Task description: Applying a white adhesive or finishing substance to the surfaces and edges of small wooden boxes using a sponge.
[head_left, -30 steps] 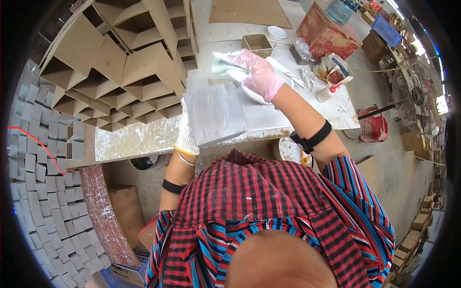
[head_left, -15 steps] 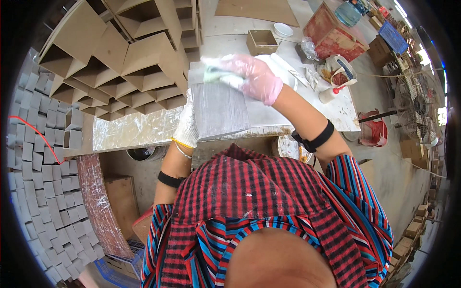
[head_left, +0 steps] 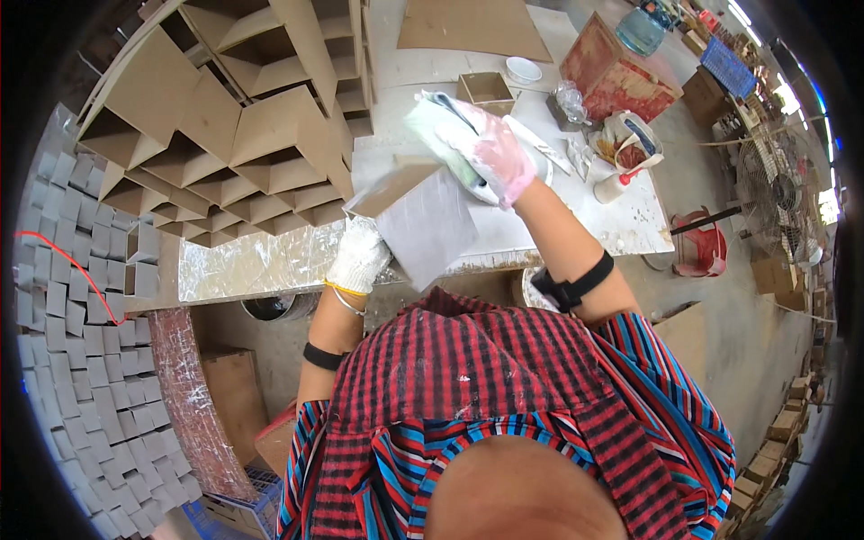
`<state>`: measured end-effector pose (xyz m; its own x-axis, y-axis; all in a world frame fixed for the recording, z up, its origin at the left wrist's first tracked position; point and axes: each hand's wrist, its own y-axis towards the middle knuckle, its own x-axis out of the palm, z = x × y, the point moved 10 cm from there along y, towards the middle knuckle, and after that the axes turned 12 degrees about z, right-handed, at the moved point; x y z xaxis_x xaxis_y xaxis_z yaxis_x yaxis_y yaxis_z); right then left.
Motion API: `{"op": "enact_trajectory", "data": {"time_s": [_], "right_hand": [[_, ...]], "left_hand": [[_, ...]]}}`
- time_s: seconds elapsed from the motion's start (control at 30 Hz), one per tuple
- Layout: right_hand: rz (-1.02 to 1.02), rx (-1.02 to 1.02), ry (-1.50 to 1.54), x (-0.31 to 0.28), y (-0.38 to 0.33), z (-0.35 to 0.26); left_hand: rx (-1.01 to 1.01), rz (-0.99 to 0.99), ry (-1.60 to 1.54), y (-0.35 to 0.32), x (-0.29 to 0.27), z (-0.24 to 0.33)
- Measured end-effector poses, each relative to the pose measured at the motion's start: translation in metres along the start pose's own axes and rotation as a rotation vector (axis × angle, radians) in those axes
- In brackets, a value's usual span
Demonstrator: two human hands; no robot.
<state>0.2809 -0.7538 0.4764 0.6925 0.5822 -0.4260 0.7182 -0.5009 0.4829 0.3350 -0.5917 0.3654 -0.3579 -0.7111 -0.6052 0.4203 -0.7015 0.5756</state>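
The grey box (head_left: 423,220) was up off the tabletop (head_left: 558,225), tilted on edge, its open cardboard-brown mouth turned up and to the left, its grey paper-covered side facing the camera. The left hand (head_left: 358,256), in a white knit glove, had it from below at the lower left corner, fingers wrapped round the edge in a firm closed grip. The right hand (head_left: 490,148), in a thin clear glove smeared pink, was pressed against the box's upper right edge, closed around a pale green cloth (head_left: 432,126) bunched against the top of the box.

Out from there, on the tabletop: a small open brown box (head_left: 486,88) just beyond the right hand, a little white bowl (head_left: 523,69) past that, a red carton (head_left: 616,76) to the right, and a white glue bottle (head_left: 616,184) lying beside a messy pot with a brush (head_left: 630,153). A flat sheet of brown board (head_left: 472,27) lay at the far end.

To the left, stacks of open cardboard boxes (head_left: 207,135) leaned together, with rows of small finished grey boxes (head_left: 81,297) packed further left and below. A silvery foil strip (head_left: 252,261) ran along the tabletop's near edge.
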Motion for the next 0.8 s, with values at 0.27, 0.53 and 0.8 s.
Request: {"op": "enact_trajectory", "data": {"time_s": [0.27,0.53,0.8], "right_hand": [[0.008,0.143,0.051,-0.005,-0.028,0.003],[-0.055,-0.297,-0.288,-0.008,-0.039,-0.053],[-0.212,-0.503,-0.444,0.049,-0.096,-0.083]], "left_hand": [[-0.908,0.204,-1.267,-0.010,0.021,-0.017],[-0.882,0.185,-2.012,0.020,0.028,-0.004],[-0.922,0.347,-1.579,0.029,0.027,-0.022]]}}
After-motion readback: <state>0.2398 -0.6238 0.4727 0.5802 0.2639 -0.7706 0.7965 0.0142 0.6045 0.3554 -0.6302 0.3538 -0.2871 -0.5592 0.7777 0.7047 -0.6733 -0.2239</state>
